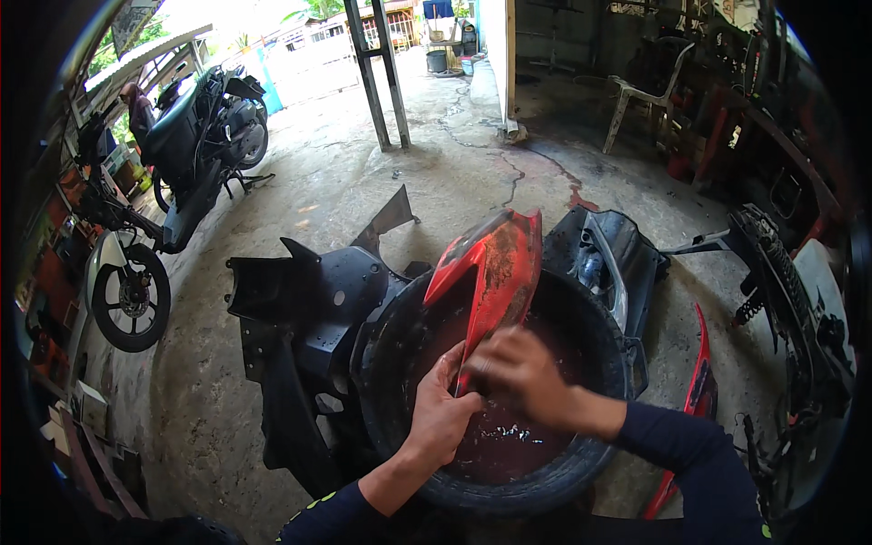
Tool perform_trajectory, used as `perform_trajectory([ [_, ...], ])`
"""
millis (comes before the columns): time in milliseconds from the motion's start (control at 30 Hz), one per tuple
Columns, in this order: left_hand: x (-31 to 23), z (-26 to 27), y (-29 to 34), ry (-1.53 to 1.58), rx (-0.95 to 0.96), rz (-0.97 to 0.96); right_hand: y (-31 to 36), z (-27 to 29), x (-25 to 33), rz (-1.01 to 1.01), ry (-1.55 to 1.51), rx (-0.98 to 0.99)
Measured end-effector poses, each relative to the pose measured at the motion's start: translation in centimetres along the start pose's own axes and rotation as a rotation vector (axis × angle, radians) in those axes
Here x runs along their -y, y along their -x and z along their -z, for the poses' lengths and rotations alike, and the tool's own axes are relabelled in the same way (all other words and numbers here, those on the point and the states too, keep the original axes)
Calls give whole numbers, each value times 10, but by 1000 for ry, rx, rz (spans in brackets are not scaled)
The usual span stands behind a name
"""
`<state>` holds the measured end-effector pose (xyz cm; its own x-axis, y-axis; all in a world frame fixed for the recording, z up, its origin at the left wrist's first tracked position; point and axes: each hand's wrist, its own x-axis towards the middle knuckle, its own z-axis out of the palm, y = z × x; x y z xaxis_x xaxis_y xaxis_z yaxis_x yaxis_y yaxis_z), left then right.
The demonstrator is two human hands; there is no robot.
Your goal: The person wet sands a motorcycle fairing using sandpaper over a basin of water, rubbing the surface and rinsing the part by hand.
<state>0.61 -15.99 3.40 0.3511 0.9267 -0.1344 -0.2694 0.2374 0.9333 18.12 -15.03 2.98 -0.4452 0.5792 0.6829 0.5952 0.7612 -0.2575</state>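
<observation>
Grips red panel (505, 268) by lower end in left hand (443, 407), slanting over black tub (509, 498) toward far rim, likely to catch drips; curls blurred right hand (525, 374) beside it, cannot tell whether holding anything.

A left hand (438, 413) grips the lower end of a dirt-smeared red panel (504, 272) over a round black tub (513, 498) of reddish water (500, 454); the right hand (527, 377), blurred, is close by. Dark plastic parts (341, 295) flank the tub; a motorcycle (186, 136) stands at upper left.

Grey conc. flr (327, 195), pale chair (641, 90)
</observation>
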Motion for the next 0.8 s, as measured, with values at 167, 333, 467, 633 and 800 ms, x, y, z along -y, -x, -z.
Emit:
perform_trajectory([
  [167, -4, 0, 6, 11, 26, -23, 6, 10, -43, -142, 95, 0],
  [333, -9, -1, 7, 31, -17, 51, -9, 6, 7, 80, -49, 46],
  [467, -9, 0, 4, 52, 28, -1, 1, 10, -42, -136, 166, 30],
  [633, -10, 3, 4, 30, 27, 8, -5, 12, -12, 15, 3, 80],
  [800, -12, 4, 2, 36, 51, 12, -4, 7, 5, -20, -40, 31],
])
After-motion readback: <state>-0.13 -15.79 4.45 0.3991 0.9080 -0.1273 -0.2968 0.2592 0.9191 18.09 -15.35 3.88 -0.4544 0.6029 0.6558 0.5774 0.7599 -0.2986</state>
